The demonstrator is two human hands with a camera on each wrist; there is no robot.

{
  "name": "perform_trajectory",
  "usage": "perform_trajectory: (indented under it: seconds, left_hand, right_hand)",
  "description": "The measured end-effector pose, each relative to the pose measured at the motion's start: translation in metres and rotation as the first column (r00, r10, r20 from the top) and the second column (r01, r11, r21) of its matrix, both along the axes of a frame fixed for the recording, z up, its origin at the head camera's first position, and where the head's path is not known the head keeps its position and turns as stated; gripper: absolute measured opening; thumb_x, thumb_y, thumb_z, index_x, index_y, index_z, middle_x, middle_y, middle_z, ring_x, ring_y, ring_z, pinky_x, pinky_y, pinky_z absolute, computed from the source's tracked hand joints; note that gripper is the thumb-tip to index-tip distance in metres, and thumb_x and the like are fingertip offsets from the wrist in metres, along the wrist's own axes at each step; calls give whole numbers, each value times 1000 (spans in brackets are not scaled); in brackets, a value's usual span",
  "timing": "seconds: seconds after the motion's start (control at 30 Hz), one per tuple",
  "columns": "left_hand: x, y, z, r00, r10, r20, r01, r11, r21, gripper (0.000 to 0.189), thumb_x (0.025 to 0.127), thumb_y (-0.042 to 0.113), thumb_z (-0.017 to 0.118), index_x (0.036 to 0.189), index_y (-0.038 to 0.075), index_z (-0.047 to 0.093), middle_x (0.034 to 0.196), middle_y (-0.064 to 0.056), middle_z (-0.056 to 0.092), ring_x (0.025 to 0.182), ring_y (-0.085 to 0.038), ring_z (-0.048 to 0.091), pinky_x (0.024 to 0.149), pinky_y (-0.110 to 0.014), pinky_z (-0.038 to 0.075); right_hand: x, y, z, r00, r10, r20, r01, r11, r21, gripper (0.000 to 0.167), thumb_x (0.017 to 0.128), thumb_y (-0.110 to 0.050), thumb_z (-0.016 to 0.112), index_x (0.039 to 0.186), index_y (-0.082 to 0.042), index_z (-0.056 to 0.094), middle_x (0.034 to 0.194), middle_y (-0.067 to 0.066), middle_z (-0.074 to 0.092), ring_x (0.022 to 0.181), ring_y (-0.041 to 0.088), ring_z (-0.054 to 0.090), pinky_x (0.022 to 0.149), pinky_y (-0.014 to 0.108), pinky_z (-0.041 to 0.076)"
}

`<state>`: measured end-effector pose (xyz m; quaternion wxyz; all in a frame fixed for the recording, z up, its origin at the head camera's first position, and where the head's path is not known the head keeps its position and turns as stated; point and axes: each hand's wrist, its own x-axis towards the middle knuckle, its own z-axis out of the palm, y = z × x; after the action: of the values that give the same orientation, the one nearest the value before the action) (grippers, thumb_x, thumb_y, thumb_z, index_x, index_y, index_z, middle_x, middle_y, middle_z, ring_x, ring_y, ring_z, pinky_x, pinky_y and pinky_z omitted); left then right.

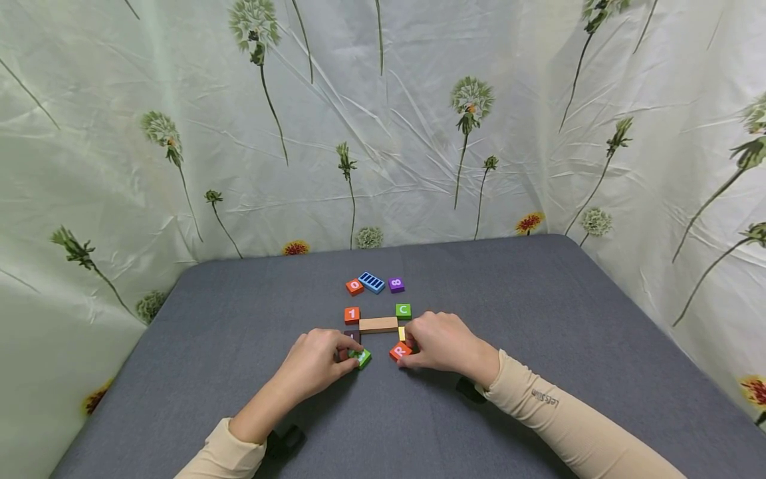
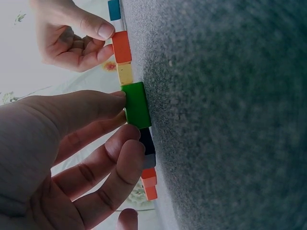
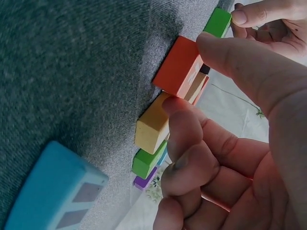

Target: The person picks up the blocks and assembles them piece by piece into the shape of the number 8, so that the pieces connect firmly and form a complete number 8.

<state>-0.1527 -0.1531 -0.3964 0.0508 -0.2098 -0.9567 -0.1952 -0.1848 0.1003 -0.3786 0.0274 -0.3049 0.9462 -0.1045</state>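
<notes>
Left hand (image 1: 318, 362): the grip is narrowed to the span of the green block (image 1: 362, 360), which is pinched between thumb and fingertips at opposite ends; the block is located at the near end of the left column, just short of the dark block (image 1: 352, 336), and appears to lie on the surface (image 1: 538, 299).

Right hand (image 1: 445, 342): the grip is likewise narrowed, with the R block (image 1: 399, 352) pinched between thumb and finger; the block is located at the near end of the right column, beside the yellow block (image 1: 401, 334), and is turned askew.

Both blocks are held by their edges, presumably so that the angle can be finely adjusted without neighbours being knocked; much of the R block's lettered face is left uncovered by this hold.

The plank (image 1: 378, 325) is laid crosswise between the columns, seemingly as a spacer; the 1 block (image 1: 352, 315) and C block (image 1: 403, 311) are set near its two ends, apparently as a matched pair; farther off, the 0 block (image 1: 354, 287), blue block (image 1: 372, 283) and 8 block (image 1: 396, 285) are grouped in a looser row.
</notes>
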Motion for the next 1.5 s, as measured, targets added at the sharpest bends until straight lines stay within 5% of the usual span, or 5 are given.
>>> perform_trajectory:
  seconds: [0.5,0.7,1.0,1.5]
  left_hand:
    - [-3,-5,8,999,-2,-32,3,999,43,10,87,18,88,96,21,84,72,15,61,63,1,49,59,-24,40]
    - [-14,-2,17,1000,4,-15,-3,1000,31,8,89,18,87,96,19,83,72,14,62,63,-2,50,59,-25,41]
    - [-38,5,17,999,-17,-35,16,1000,-6,8,92,17,85,100,16,86,75,10,67,65,-4,53,57,-25,41]
    - [-50,11,10,999,-39,17,40,996,-76,5,96,23,82,99,22,86,70,11,60,63,-7,49,52,-24,30]
  right_hand:
    - [-14,11,16,997,-49,53,53,996,-71,26,93,-42,84,81,-22,72,67,-11,58,56,6,50,51,25,37]
    - [-34,14,19,995,-74,74,77,996,-48,18,96,-34,82,97,-18,76,69,-7,58,59,8,49,52,25,36]
    - [-60,12,11,990,-112,88,113,993,-13,30,96,-32,82,120,-13,78,77,-5,64,63,9,53,54,25,39]
    - [-72,8,3,990,-90,112,89,996,13,28,98,-29,81,124,-18,79,78,-4,62,66,10,50,56,26,36]
